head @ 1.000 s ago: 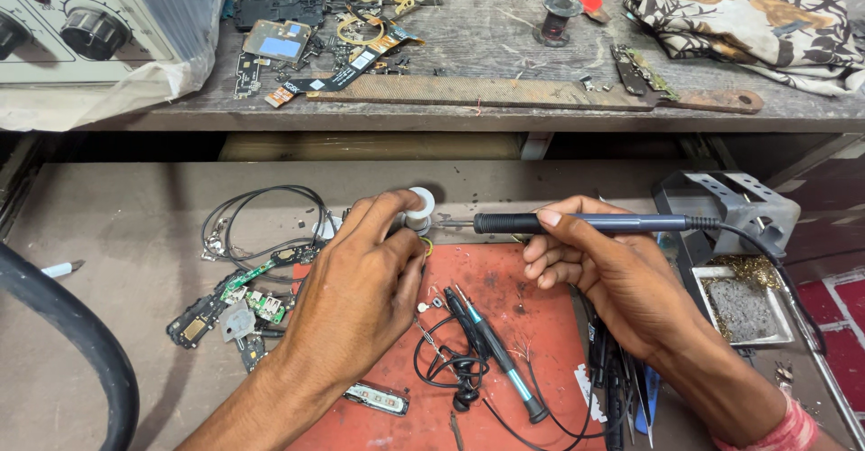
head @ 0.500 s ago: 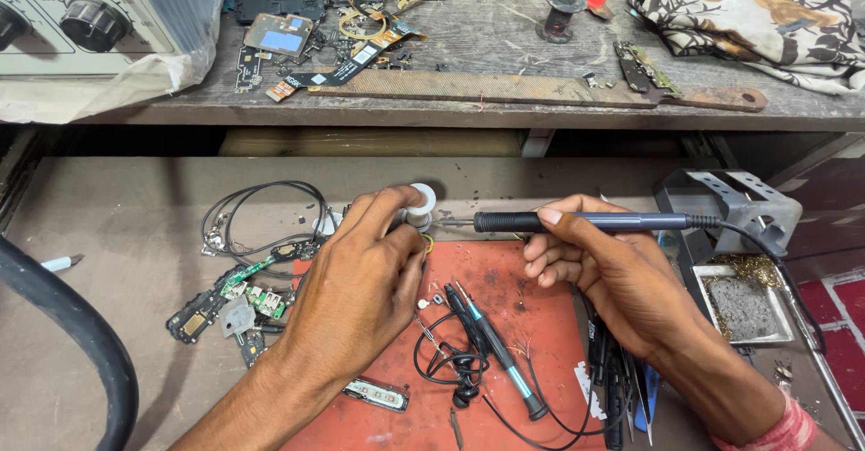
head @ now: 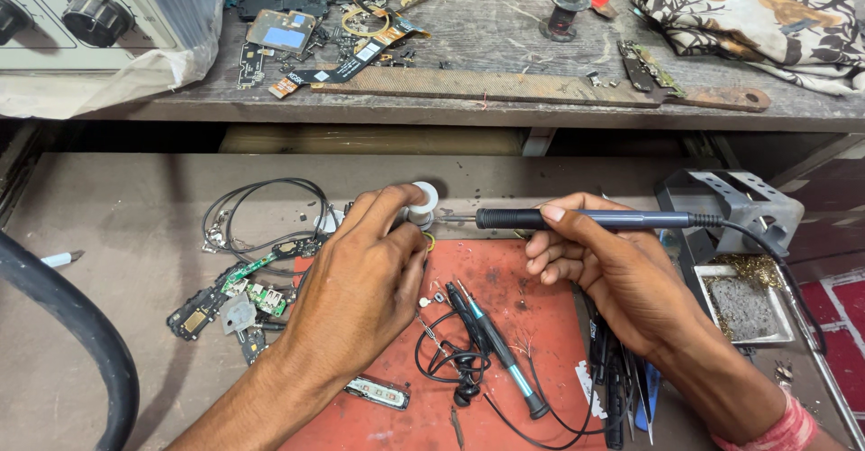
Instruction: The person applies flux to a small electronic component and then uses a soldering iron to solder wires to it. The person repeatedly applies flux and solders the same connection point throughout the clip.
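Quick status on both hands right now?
Left hand: fingers closed on the small white spool.
Right hand: closed, holding the soldering iron.

1. Setting: a small electronics repair workshop, at a worn, stained bench.
2. Near surface: red work mat point(head: 505, 325) carrying a thin precision screwdriver point(head: 491, 343), loose black wires and small screws.
3. Left of mat: stripped green circuit boards point(head: 257, 293) and coiled cable point(head: 261, 212).
4. Right side: metal soldering iron stand point(head: 734, 203) with a tray of brass cleaning wool point(head: 743, 275).
5. Right hand point(head: 622, 280) grips a dark soldering iron point(head: 586, 219), cord running to the stand.
6. Far shelf: phone parts and flex ribbons point(head: 356, 50), solder spool point(head: 566, 9), a long metal file point(head: 541, 86), crumpled cloth point(head: 757, 18).
7. Far left: a bench station with round knobs point(head: 95, 18), partly wrapped in plastic.
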